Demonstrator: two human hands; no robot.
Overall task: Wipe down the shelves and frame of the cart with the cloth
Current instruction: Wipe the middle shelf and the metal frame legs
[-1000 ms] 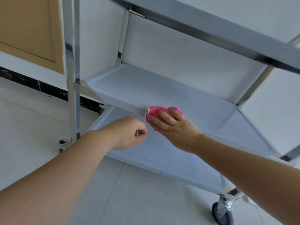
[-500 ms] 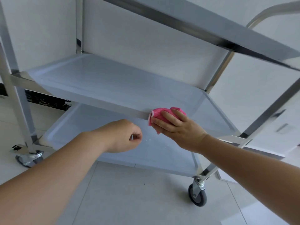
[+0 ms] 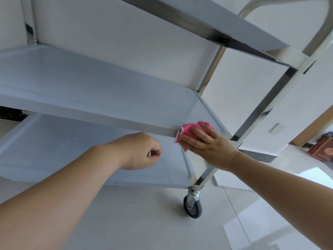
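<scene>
A steel cart with three shelves fills the view. My right hand (image 3: 207, 144) presses a bunched pink cloth (image 3: 188, 130) against the front rim of the middle shelf (image 3: 108, 116), close to its right corner and the front right post (image 3: 266, 103). The fingers lie fairly straight over the cloth. My left hand (image 3: 139, 153) hovers in front of the bottom shelf (image 3: 72, 150), fingers loosely curled with thumb near fingertip, holding nothing. The top shelf (image 3: 207, 24) runs overhead.
A caster wheel (image 3: 192, 206) stands under the cart's front right corner on the pale tiled floor. A brown box (image 3: 322, 148) sits on the floor at the far right. A white wall is behind the cart.
My right hand has slid the pink cloth rightward along the middle shelf's front rim, toward the right corner. The view has swung right with it; my left hand followed, still holding nothing.
</scene>
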